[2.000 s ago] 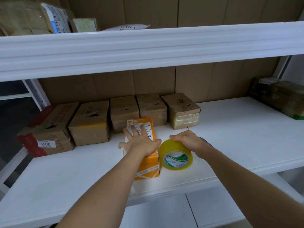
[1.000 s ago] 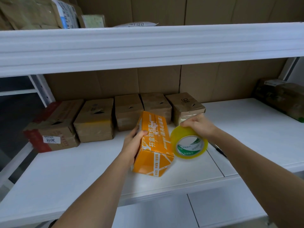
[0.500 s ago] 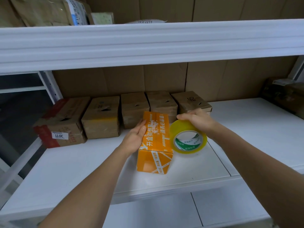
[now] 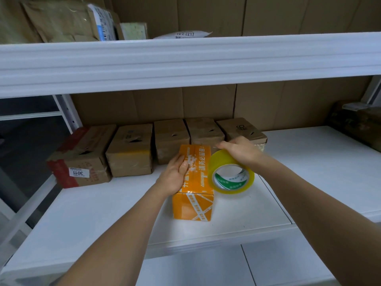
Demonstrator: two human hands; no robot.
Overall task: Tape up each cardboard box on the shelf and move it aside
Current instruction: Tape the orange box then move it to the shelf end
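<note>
Left hand (image 4: 175,174) lies flat on orange box (image 4: 194,182), right hand (image 4: 240,150) grips tape roll (image 4: 231,174) just beside it, taping seemingly unstarted; five brown boxes (image 4: 172,139) behind look taped.

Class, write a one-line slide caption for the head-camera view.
Left hand steadies an orange box on the white shelf while the right hand holds a yellow tape roll.
</note>
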